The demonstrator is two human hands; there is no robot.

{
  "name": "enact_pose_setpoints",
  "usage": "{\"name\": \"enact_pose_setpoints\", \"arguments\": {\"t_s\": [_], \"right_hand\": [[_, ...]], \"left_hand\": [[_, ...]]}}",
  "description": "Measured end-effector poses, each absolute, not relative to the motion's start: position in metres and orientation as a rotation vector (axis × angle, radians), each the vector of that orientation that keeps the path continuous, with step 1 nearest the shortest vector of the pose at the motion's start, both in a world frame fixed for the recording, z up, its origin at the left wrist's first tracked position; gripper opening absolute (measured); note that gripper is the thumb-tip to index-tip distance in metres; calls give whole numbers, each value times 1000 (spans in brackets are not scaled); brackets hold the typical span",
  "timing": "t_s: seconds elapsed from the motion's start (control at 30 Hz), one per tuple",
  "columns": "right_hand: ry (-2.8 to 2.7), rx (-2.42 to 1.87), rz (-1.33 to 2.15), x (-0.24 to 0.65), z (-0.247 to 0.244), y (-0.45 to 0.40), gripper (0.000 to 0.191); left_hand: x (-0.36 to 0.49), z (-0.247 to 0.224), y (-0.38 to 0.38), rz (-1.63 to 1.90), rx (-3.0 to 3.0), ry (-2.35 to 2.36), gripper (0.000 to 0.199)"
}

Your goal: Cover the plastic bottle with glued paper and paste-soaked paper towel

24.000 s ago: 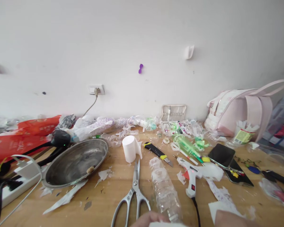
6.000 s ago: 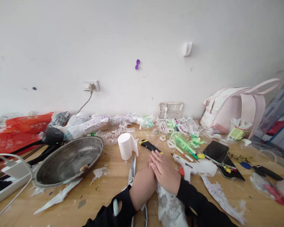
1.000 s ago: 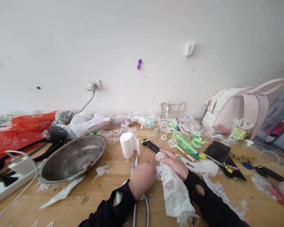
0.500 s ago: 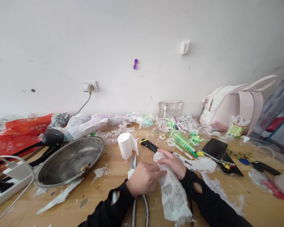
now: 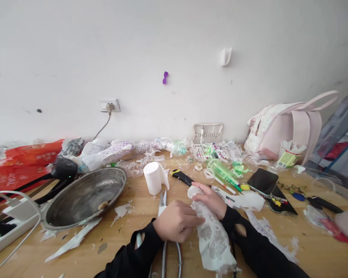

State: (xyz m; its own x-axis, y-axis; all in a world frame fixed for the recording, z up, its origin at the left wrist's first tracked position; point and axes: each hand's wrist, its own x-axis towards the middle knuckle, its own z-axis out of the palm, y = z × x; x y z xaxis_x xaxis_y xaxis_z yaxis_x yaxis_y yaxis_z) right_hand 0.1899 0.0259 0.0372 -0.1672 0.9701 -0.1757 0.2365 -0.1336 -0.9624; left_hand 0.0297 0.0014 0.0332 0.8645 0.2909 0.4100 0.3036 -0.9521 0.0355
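Observation:
A long, bottle-like form wrapped in damp white tissue (image 5: 213, 239) lies slanted before me, with see-through grey patches and a ragged lower end. Wrapped over its upper end is my right hand (image 5: 210, 199), thumb and fingers around it. My left hand (image 5: 176, 221) is curled, its index fingertip pressed against the tissue on the left side; the inside of its grip is hidden. Scissors (image 5: 164, 256) lie partly beneath my left hand, blades pointing away. A white paper roll (image 5: 152, 178) stands behind, with a loose sheet hanging. A black-and-yellow utility knife (image 5: 182, 177) lies beyond my right hand.
On the left are a metal pan (image 5: 87, 199), a power strip (image 5: 17, 224) and red plastic bags (image 5: 31, 154). Plastic scraps and a green bottle piece (image 5: 224, 172) lie along the back. A phone (image 5: 263, 181) and pink backpack (image 5: 281, 127) are on the right.
My left index fingertip stays on the tissue while the left hand shifts very slightly. My right hand keeps its hold, and the view moves a little.

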Motion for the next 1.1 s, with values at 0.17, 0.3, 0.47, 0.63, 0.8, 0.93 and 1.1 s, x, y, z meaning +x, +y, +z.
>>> {"name": "enact_pose_setpoints", "arguments": {"t_s": [0.17,0.3,0.47,0.63,0.8,0.93,1.1], "right_hand": [[-1457,-1393,1365,192,36,29,64],[-1466,-1364,1366,192,35,29,62],[-1468,-1354,1358,193,34,28,58],[-1448,-1357,1347,193,35,28,54],[-1412,-1315,1306,190,35,25,54],[-1335,-1235,1264,192,38,25,52],[-1191,-995,1336,197,49,25,54]], "left_hand": [[29,34,0,-751,-3011,-547,38],[31,32,-2,-601,-3125,-561,54],[31,37,-2,-551,-3158,-557,49],[29,39,-1,-619,-3101,-538,42],[30,35,-1,-847,-3037,-454,25],[29,34,-1,-1134,-2920,-615,21],[31,39,-1,-1515,-2747,-1419,29]]}}
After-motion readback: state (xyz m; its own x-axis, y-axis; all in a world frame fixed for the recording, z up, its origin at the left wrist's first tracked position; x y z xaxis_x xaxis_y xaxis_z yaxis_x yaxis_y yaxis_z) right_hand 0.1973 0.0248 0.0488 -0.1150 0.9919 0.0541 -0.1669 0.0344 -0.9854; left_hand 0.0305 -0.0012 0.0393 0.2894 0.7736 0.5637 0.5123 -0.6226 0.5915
